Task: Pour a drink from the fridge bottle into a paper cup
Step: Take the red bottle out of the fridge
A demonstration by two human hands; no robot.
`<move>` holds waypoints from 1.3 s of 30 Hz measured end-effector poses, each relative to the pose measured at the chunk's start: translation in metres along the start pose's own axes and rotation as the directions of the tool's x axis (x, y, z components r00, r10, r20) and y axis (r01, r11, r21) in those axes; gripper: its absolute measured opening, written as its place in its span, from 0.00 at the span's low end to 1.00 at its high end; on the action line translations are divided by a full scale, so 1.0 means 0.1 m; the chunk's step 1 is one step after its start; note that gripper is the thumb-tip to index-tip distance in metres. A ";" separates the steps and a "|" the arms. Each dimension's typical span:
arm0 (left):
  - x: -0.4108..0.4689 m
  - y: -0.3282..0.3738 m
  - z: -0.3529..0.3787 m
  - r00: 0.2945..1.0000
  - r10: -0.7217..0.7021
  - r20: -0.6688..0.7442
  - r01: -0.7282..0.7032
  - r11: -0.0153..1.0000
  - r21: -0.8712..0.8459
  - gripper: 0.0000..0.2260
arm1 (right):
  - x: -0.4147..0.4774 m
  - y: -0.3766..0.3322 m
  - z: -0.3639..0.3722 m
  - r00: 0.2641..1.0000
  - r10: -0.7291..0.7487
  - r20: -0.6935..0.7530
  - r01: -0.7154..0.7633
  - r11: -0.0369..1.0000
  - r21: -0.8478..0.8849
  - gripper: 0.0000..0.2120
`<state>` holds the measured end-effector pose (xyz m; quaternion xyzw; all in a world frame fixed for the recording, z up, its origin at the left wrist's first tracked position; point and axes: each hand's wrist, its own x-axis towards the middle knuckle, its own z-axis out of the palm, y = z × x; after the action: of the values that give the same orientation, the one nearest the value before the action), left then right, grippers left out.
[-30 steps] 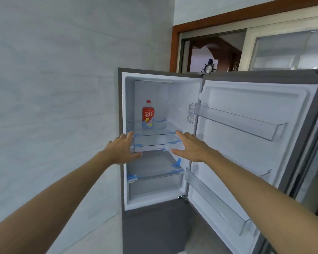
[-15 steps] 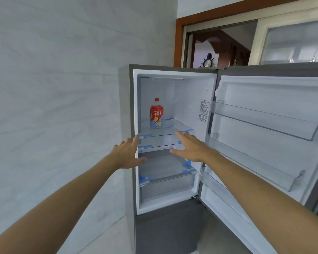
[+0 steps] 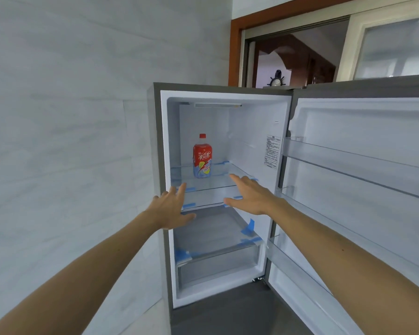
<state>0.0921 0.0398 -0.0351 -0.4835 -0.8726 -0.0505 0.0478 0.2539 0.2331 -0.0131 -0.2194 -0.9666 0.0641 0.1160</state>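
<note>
White tiled wall, wooden doorway behind, fridge (image 3: 158, 146) door (image 3: 363, 126) swung wide. Fingers (image 3: 236, 179) on both hands are straight and spread, gripping nothing: left hand (image 3: 171, 210) at the cabinet's front edge, right hand (image 3: 250, 197) over the glass shelf (image 3: 218, 181) lip. Both have crept in since a second back, so I'd say the grab's next. The bottle (image 3: 202, 157) stands upright at the shelf's back, untouched. Its red label looks like 冰红茶; the wall sticker (image 3: 272, 151) is unreadable. No cup in sight.

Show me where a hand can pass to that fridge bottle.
Widest: the top glass shelf between the red-capped drink bottle and the fridge's right inner wall. Left of the bottle, a narrower strip to the left inner wall. In front of it the shelf is bare.
</note>
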 end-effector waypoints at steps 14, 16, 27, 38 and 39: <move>1.25 0.28 0.26 0.991 -0.131 0.020 0.132 0.990 -0.053 0.44 | 1.05 0.98 0.03 0.995 -0.094 0.044 0.089 0.992 0.090 0.40; 1.35 0.29 0.28 0.989 -0.147 0.031 0.148 0.988 -0.044 0.43 | 1.13 1.04 0.09 0.992 -0.111 0.051 0.105 0.989 0.108 0.40; 1.84 0.12 0.46 0.981 -0.186 0.059 0.186 0.983 0.003 0.44 | 1.65 1.30 0.33 0.989 -0.127 0.073 0.118 0.986 0.120 0.40; 2.57 -0.18 0.45 0.975 -0.216 0.053 0.215 0.976 0.024 0.41 | 2.49 1.26 0.37 0.991 -0.118 0.061 0.111 0.989 0.102 0.40; 2.63 -0.22 0.44 0.976 -0.214 0.046 0.213 0.977 0.021 0.41 | 2.57 1.25 0.37 0.992 -0.114 0.055 0.108 0.989 0.102 0.40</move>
<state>-0.0664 0.2548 -0.0451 -0.3877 -0.9207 -0.0367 0.0250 0.0700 0.4554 -0.0201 -0.1572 -0.9760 0.1118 0.1007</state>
